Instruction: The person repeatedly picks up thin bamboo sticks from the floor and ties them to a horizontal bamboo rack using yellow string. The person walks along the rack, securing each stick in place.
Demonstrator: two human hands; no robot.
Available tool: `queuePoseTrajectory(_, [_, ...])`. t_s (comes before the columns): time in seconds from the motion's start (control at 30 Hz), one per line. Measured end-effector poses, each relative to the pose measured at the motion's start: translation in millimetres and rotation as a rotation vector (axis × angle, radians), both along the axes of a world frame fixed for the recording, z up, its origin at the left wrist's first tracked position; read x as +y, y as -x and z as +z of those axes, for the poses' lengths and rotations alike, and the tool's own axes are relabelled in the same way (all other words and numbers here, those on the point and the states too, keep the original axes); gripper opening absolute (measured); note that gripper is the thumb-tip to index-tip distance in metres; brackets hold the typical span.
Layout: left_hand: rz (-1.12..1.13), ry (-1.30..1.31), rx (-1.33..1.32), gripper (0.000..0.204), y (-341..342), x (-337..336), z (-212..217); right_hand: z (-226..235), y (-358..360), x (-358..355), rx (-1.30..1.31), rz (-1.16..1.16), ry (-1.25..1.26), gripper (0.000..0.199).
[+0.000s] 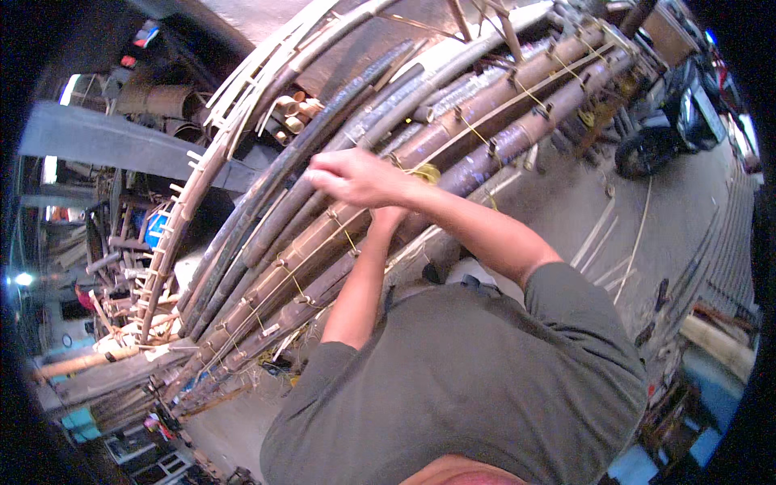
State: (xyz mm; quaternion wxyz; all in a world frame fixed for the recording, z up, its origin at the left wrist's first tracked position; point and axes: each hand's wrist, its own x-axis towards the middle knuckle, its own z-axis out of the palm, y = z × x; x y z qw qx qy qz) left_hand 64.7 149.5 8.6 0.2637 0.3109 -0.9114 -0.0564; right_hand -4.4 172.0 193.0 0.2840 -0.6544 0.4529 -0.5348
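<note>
Long brown bamboo poles point(311, 246) lie side by side on a slant in front of me, with short pegs and thin yellow cord point(530, 95) tied across them at intervals. My right hand point(347, 176) is raised over the poles, its fingers curled closed; whatever they hold, if anything, does not show. Beneath my right forearm, my left hand point(390, 216) is down at the poles, its fingers hidden. A loose bunch of yellow cord point(425, 173) rests on the poles just right of my hands. A thin light strip point(469, 139) runs along the poles.
Beyond are darker poles point(356, 129) and a curved bamboo frame with short rungs point(187, 190). Cut bamboo pieces point(293, 113) are stacked behind. A motorbike point(675, 133) stands at the far right. Thin strips point(596, 234) lie on the floor at my right.
</note>
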Motion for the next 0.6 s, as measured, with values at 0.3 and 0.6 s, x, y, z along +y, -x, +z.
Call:
queuePoseTrajectory(0.3, [0.124, -0.553, -0.176, 0.028, 0, 5, 48, -141, 32, 133, -1.484, -0.12, -1.115, 0.049])
queuePoseTrajectory(0.6, [0.174, -0.35, -0.065, 0.03, -14, -6, -15, -16, -2, 48, 0.12, 0.096, -0.032, 0.041])
